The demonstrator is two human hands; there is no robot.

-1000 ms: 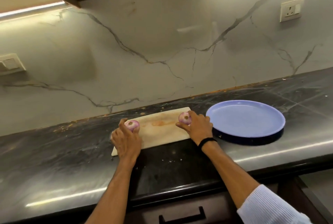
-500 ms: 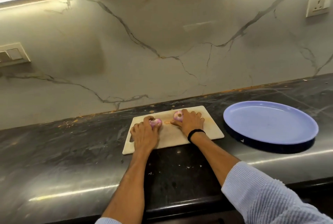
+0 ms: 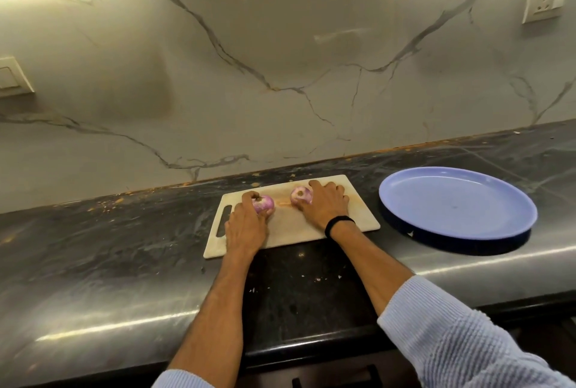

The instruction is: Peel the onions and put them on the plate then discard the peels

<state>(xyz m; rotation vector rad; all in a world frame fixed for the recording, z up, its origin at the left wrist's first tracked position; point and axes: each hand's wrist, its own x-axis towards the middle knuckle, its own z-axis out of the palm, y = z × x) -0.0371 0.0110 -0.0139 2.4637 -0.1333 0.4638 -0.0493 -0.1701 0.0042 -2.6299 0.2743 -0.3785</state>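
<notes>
Two small purple onions rest on a pale cutting board (image 3: pixel 358 216) on the dark counter. My left hand (image 3: pixel 246 225) wraps around the left onion (image 3: pixel 265 203) from the near side. My right hand (image 3: pixel 325 205) cups the right onion (image 3: pixel 300 195) from its right side; a black band circles that wrist. Both onions touch the board. The empty blue plate (image 3: pixel 456 203) sits to the right of the board, apart from both hands. No loose large peels show.
Small flakes of peel (image 3: pixel 314 278) dot the counter in front of the board. A marble wall rises right behind the counter, with a socket (image 3: pixel 545 4) at the upper right and a switch plate (image 3: pixel 12 79) at the left. A drawer handle (image 3: pixel 336 378) shows below the counter edge.
Both hands have slid the onions inward along the board, so they now lie closer together near its middle. The view has shifted left and down.
</notes>
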